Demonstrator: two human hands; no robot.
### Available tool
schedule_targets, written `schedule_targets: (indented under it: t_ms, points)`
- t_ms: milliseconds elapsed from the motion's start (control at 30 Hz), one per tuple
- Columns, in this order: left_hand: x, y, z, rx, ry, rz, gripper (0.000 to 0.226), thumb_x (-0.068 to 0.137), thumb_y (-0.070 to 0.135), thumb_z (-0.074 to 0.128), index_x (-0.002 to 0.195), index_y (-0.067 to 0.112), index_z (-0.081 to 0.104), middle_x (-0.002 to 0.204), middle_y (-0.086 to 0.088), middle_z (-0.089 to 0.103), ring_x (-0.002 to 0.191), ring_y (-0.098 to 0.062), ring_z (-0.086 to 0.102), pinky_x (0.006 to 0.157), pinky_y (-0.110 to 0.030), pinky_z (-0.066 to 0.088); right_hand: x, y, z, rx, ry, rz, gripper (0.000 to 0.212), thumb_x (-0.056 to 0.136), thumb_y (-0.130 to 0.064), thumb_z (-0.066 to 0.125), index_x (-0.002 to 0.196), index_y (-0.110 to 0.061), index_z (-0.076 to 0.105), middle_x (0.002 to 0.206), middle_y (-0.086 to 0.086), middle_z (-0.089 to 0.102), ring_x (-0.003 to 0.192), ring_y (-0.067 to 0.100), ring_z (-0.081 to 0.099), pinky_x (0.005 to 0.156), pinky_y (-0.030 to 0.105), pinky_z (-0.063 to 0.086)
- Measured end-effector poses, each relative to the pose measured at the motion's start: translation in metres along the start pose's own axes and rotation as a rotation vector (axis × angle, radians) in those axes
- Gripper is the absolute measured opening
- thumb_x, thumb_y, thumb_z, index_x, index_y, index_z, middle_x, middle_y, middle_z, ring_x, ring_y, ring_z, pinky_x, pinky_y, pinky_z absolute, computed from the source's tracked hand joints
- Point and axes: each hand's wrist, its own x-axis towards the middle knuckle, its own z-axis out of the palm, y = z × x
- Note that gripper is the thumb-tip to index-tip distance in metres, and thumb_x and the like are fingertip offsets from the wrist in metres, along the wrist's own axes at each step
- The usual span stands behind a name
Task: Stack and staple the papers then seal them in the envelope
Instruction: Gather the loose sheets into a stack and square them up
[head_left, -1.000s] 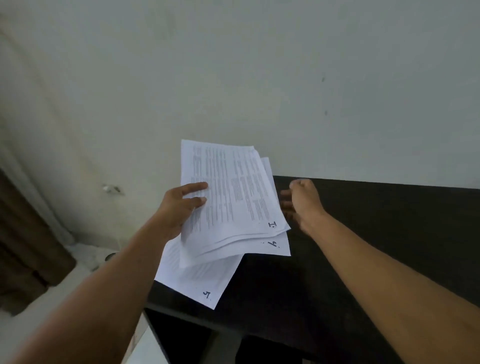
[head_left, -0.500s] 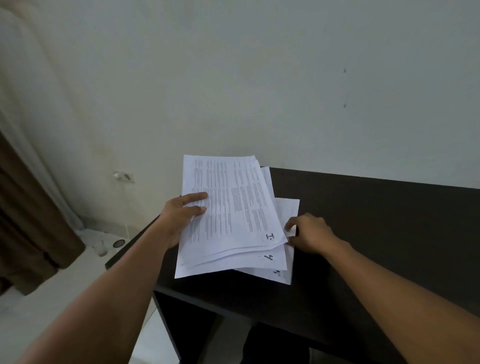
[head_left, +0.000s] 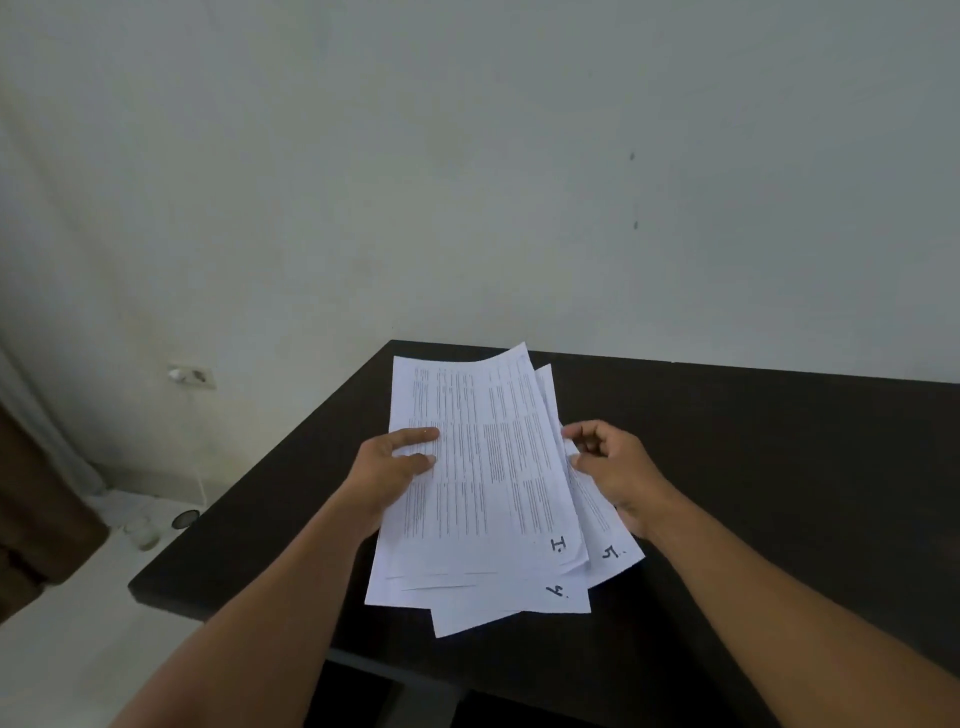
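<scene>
The single view comes from a wide-angle camera worn on the person's head. It looks forward and down across the dark table (head_left: 753, 467) toward the pale wall (head_left: 467, 182), which fills the upper part of the frame. Both forearms enter from the bottom corners. The left hand (head_left: 395, 467) and right hand (head_left: 613, 467) hold the papers (head_left: 483, 483) near the middle, close enough that handwritten marks on the sheet corners can be seen. The table's back edge slopes down to the right. At the left, the view takes in the floor (head_left: 78, 623), a wall socket (head_left: 192, 375) and a brown curtain (head_left: 31, 509) at the frame's edge.
</scene>
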Motion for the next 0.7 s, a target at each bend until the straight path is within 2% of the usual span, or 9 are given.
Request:
schedule_targets:
  t_ms: [100, 167, 200, 300, 433, 533, 600, 700]
  points:
    - [0.005, 0.005, 0.02, -0.017, 0.023, 0.017, 0.024, 0.093, 0.011, 0.068, 0.108, 0.028, 0.074, 0.126, -0.002, 0.057, 0.101, -0.024, 0.065, 0.085, -0.043, 0.059, -0.002, -0.009, -0.002, 0.244, 0.031, 0.02, 0.023, 0.091, -0.002, 0.063, 0.107, -0.019, 0.066, 0.107, 0.008, 0.069, 0.099, 0.026, 0.069, 0.082, 0.04, 0.06]
    - [0.009, 0.012, 0.032, -0.044, 0.032, 0.043, 0.023, 0.093, 0.009, 0.068, 0.108, 0.025, 0.074, 0.124, -0.001, 0.058, 0.101, -0.021, 0.064, 0.077, -0.037, 0.058, -0.002, -0.015, -0.007, 0.338, 0.054, 0.025, 0.024, 0.092, -0.003, 0.062, 0.108, -0.02, 0.065, 0.107, 0.008, 0.069, 0.098, 0.026, 0.07, 0.083, 0.043, 0.06]
    - [0.011, 0.016, 0.037, -0.055, 0.031, 0.055, 0.023, 0.093, 0.008, 0.068, 0.108, 0.024, 0.074, 0.125, -0.001, 0.057, 0.102, -0.021, 0.063, 0.078, -0.036, 0.057, -0.002, -0.018, -0.012, 0.363, 0.063, 0.02, 0.026, 0.092, -0.002, 0.061, 0.109, -0.021, 0.065, 0.108, 0.007, 0.068, 0.099, 0.026, 0.069, 0.084, 0.045, 0.06]
    - [0.016, 0.028, 0.053, -0.056, -0.007, 0.062, 0.026, 0.091, 0.005, 0.069, 0.109, 0.024, 0.074, 0.125, -0.001, 0.056, 0.105, -0.023, 0.062, 0.083, -0.039, 0.058, -0.001, -0.025, -0.031, 0.339, 0.07, -0.03, 0.029, 0.093, 0.0, 0.059, 0.11, -0.023, 0.064, 0.112, 0.007, 0.066, 0.102, 0.026, 0.067, 0.083, 0.043, 0.06]
    - [0.019, 0.045, 0.077, -0.011, -0.072, 0.094, 0.04, 0.086, 0.003, 0.074, 0.12, 0.024, 0.069, 0.115, 0.001, 0.059, 0.094, -0.02, 0.066, 0.062, -0.03, 0.06, -0.003, -0.031, -0.063, 0.254, 0.095, -0.061, 0.033, 0.095, 0.004, 0.05, 0.11, -0.021, 0.064, 0.112, 0.007, 0.065, 0.099, 0.025, 0.066, 0.074, 0.035, 0.056]
    - [0.018, 0.057, 0.095, 0.027, -0.149, 0.113, 0.041, 0.086, 0.003, 0.074, 0.123, 0.022, 0.068, 0.117, -0.002, 0.06, 0.09, -0.02, 0.068, 0.052, -0.023, 0.058, -0.007, -0.034, -0.087, 0.213, 0.102, -0.035, 0.026, 0.096, -0.002, 0.044, 0.107, -0.016, 0.063, 0.108, 0.01, 0.068, 0.086, 0.022, 0.068, 0.069, 0.034, 0.056]
    - [0.017, 0.065, 0.11, 0.022, -0.177, 0.146, 0.037, 0.088, 0.003, 0.072, 0.12, 0.021, 0.07, 0.119, -0.002, 0.061, 0.091, -0.019, 0.068, 0.053, -0.022, 0.058, -0.006, -0.034, -0.105, 0.253, 0.073, 0.013, 0.021, 0.099, -0.017, 0.045, 0.107, -0.012, 0.064, 0.11, 0.012, 0.068, 0.088, 0.025, 0.068, 0.079, 0.042, 0.056]
    - [0.016, 0.085, 0.136, 0.022, -0.205, 0.285, 0.033, 0.089, 0.002, 0.07, 0.112, 0.025, 0.073, 0.122, 0.001, 0.063, 0.099, -0.017, 0.068, 0.072, -0.025, 0.061, -0.003, -0.04, -0.135, 0.178, 0.022, 0.065, 0.041, 0.092, -0.055, 0.055, 0.099, -0.019, 0.072, 0.131, 0.003, 0.061, 0.119, 0.029, 0.058, 0.107, 0.054, 0.042]
